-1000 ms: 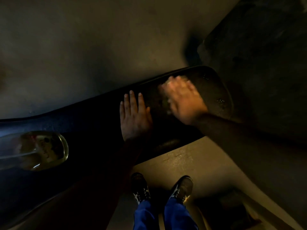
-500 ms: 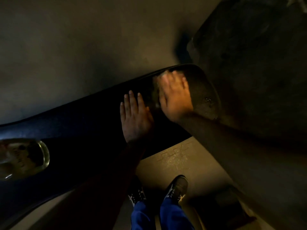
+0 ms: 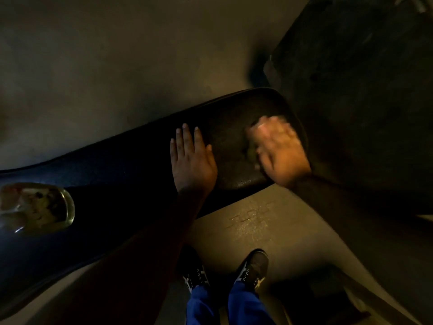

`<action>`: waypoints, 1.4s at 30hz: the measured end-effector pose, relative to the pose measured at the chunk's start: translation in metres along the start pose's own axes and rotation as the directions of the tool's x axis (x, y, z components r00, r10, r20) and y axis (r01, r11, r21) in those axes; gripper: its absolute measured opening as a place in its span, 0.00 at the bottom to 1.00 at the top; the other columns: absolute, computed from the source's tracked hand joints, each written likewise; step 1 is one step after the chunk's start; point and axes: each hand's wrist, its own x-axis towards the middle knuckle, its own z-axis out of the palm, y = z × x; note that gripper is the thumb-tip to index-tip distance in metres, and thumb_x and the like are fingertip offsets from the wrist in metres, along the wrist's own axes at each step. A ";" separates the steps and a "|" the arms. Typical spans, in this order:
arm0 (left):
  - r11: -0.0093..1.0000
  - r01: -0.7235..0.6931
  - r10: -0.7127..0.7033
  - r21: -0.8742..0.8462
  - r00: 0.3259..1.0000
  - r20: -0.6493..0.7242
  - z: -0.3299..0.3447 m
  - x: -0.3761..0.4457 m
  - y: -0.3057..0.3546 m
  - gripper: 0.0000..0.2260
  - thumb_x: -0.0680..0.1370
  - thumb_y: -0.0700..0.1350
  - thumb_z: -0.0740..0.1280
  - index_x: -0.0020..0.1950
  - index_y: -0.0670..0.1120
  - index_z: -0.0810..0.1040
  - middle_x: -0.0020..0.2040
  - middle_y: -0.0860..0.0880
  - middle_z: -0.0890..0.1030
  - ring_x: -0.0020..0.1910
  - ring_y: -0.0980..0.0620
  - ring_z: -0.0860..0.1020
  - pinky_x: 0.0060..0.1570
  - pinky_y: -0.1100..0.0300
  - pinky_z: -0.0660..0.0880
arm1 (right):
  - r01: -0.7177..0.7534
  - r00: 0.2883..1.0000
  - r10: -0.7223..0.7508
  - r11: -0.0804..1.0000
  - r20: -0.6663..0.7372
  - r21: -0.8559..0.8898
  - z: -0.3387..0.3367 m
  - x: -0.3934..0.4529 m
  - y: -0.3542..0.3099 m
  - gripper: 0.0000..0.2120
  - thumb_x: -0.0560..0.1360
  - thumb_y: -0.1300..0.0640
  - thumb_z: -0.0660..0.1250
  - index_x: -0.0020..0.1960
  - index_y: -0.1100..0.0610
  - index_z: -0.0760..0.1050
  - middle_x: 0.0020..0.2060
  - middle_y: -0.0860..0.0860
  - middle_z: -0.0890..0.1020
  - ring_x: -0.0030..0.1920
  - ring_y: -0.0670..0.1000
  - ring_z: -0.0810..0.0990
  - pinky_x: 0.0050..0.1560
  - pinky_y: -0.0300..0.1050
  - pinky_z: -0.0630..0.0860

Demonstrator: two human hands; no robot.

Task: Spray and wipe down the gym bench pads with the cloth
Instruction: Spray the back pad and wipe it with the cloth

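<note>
Right hand (image 3: pixel 278 148) presses the cloth (image 3: pixel 249 150) flat under blurred fingers, now swept back from the bench pad's (image 3: pixel 229 118) far edge toward its rounded end, so wiping continues there, while the left hand (image 3: pixel 191 158) rests open mid-pad as before

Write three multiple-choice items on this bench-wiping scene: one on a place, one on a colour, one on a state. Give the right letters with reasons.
1. Where does the clear bottle stand?
A. on the bench pad's left part
B. on the floor by the shoes
C. in the right hand

2. What colour are the trousers?
A. red
B. blue
C. white

3. How does the left hand lie?
A. clenched in a fist
B. flat on the bench pad, fingers straight
C. raised in the air

Answers: 1 A, it sits on the pad at far left. 2 B, the legs above the shoes are blue. 3 B, straight fingers rest on the pad.
</note>
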 end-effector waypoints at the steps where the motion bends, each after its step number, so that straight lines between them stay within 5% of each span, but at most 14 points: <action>1: 0.999 -0.040 0.040 -0.002 0.999 0.005 0.000 -0.002 0.002 0.24 0.82 0.51 0.53 0.76 0.42 0.64 0.77 0.40 0.61 0.77 0.42 0.58 0.75 0.46 0.55 | -0.183 0.980 0.183 0.983 -0.075 0.016 0.005 -0.003 -0.008 0.30 0.78 0.48 0.54 0.79 0.55 0.63 0.78 0.59 0.65 0.79 0.62 0.60 0.78 0.63 0.56; 3: 0.995 -0.100 0.100 -0.029 0.995 -0.012 0.000 -0.002 0.011 0.22 0.82 0.49 0.55 0.74 0.42 0.66 0.76 0.40 0.64 0.76 0.42 0.60 0.75 0.46 0.56 | -0.168 0.977 0.172 0.985 -0.128 0.040 0.021 -0.023 -0.043 0.29 0.78 0.49 0.55 0.78 0.56 0.64 0.78 0.60 0.66 0.79 0.62 0.61 0.77 0.65 0.57; 6: 0.993 -0.029 0.027 -0.113 1.000 -0.013 0.001 0.015 0.031 0.22 0.82 0.48 0.55 0.75 0.43 0.66 0.77 0.41 0.63 0.77 0.44 0.59 0.75 0.48 0.55 | 0.303 0.952 -0.305 0.952 0.035 0.038 0.022 -0.046 -0.029 0.26 0.80 0.50 0.56 0.77 0.54 0.67 0.78 0.57 0.66 0.79 0.59 0.61 0.79 0.61 0.56; 7: 0.991 -0.023 0.022 -0.129 1.000 -0.008 0.003 0.024 0.036 0.22 0.82 0.49 0.55 0.75 0.44 0.65 0.77 0.42 0.62 0.77 0.44 0.58 0.75 0.49 0.55 | 0.336 0.942 -0.336 0.942 0.023 0.019 0.015 -0.036 -0.010 0.26 0.80 0.50 0.56 0.77 0.54 0.67 0.78 0.57 0.66 0.79 0.59 0.61 0.79 0.62 0.56; 9: 0.992 -0.052 0.053 -0.113 0.999 0.003 0.009 0.037 0.042 0.23 0.82 0.51 0.54 0.77 0.46 0.63 0.78 0.42 0.61 0.77 0.44 0.58 0.75 0.49 0.55 | 0.073 0.997 -0.071 0.997 -0.043 0.031 0.005 -0.013 0.017 0.28 0.79 0.50 0.57 0.78 0.54 0.65 0.78 0.57 0.65 0.79 0.59 0.60 0.78 0.64 0.57; 11: 0.996 -0.071 0.072 -0.045 0.997 0.000 0.016 0.040 0.044 0.24 0.82 0.52 0.53 0.77 0.47 0.62 0.78 0.42 0.61 0.77 0.43 0.58 0.75 0.47 0.55 | -0.236 0.963 0.242 0.970 -0.119 0.064 0.009 -0.006 0.009 0.30 0.78 0.48 0.56 0.79 0.53 0.64 0.79 0.56 0.64 0.80 0.59 0.58 0.79 0.63 0.55; 13: 0.997 -0.075 0.075 -0.007 0.997 -0.030 0.019 0.038 0.045 0.24 0.82 0.52 0.53 0.76 0.46 0.64 0.77 0.41 0.61 0.77 0.42 0.59 0.75 0.47 0.55 | -0.034 0.995 0.038 0.998 -0.087 0.052 0.013 -0.017 -0.007 0.30 0.78 0.47 0.57 0.79 0.53 0.64 0.79 0.56 0.64 0.80 0.58 0.58 0.79 0.62 0.54; 16: 0.998 -0.068 0.068 -0.001 0.997 -0.022 0.018 0.037 0.045 0.24 0.82 0.53 0.54 0.77 0.46 0.64 0.77 0.41 0.62 0.77 0.42 0.58 0.75 0.47 0.55 | 0.330 0.939 -0.333 0.943 0.085 0.043 -0.001 -0.020 0.031 0.30 0.79 0.46 0.60 0.79 0.51 0.63 0.80 0.54 0.63 0.81 0.57 0.57 0.80 0.58 0.52; 20: 0.998 -0.063 0.063 0.005 0.998 -0.023 0.019 0.037 0.044 0.24 0.82 0.53 0.54 0.77 0.46 0.64 0.77 0.41 0.62 0.77 0.42 0.59 0.75 0.46 0.55 | -0.204 0.977 0.210 0.971 -0.036 0.125 -0.005 0.020 0.033 0.32 0.76 0.44 0.60 0.79 0.51 0.63 0.80 0.55 0.62 0.81 0.59 0.56 0.79 0.62 0.55; 24: 0.998 -0.065 0.066 0.012 0.997 -0.034 0.021 0.038 0.044 0.24 0.82 0.53 0.55 0.77 0.46 0.65 0.77 0.40 0.62 0.77 0.41 0.59 0.75 0.46 0.54 | 0.001 1.000 -0.001 0.992 0.000 0.128 -0.011 0.041 0.030 0.33 0.75 0.44 0.60 0.79 0.51 0.64 0.80 0.55 0.62 0.81 0.59 0.56 0.79 0.60 0.53; 28: 0.998 -0.054 0.054 0.024 0.999 0.006 0.020 0.039 0.044 0.25 0.82 0.53 0.53 0.78 0.47 0.62 0.78 0.41 0.60 0.77 0.41 0.57 0.75 0.46 0.53 | -0.355 0.931 0.364 0.909 -0.004 0.220 -0.018 0.089 0.032 0.36 0.74 0.42 0.56 0.79 0.55 0.62 0.78 0.58 0.65 0.79 0.61 0.59 0.78 0.59 0.58; 33: 0.997 -0.058 0.057 0.049 0.998 0.026 0.020 0.038 0.044 0.25 0.82 0.55 0.50 0.78 0.47 0.60 0.78 0.41 0.59 0.78 0.42 0.55 0.76 0.46 0.52 | -0.021 1.000 0.019 0.992 0.011 0.122 -0.017 0.107 0.041 0.34 0.76 0.42 0.53 0.78 0.58 0.65 0.75 0.60 0.69 0.77 0.63 0.64 0.77 0.57 0.60; 37: 0.997 -0.038 0.033 0.066 0.996 0.086 0.017 0.039 0.045 0.25 0.83 0.56 0.48 0.79 0.50 0.55 0.80 0.44 0.54 0.79 0.45 0.51 0.77 0.50 0.47 | -0.325 0.944 0.330 0.910 0.026 0.258 -0.021 0.119 0.041 0.34 0.76 0.44 0.54 0.78 0.60 0.65 0.72 0.62 0.71 0.73 0.64 0.69 0.74 0.55 0.66; 42: 0.998 -0.034 0.028 0.053 0.994 0.107 0.012 0.038 0.047 0.26 0.82 0.55 0.48 0.79 0.49 0.56 0.80 0.44 0.54 0.79 0.45 0.50 0.77 0.50 0.47 | 0.041 0.998 -0.049 0.988 0.047 0.152 -0.020 0.068 0.063 0.33 0.76 0.45 0.54 0.80 0.54 0.62 0.79 0.57 0.63 0.80 0.60 0.58 0.79 0.58 0.56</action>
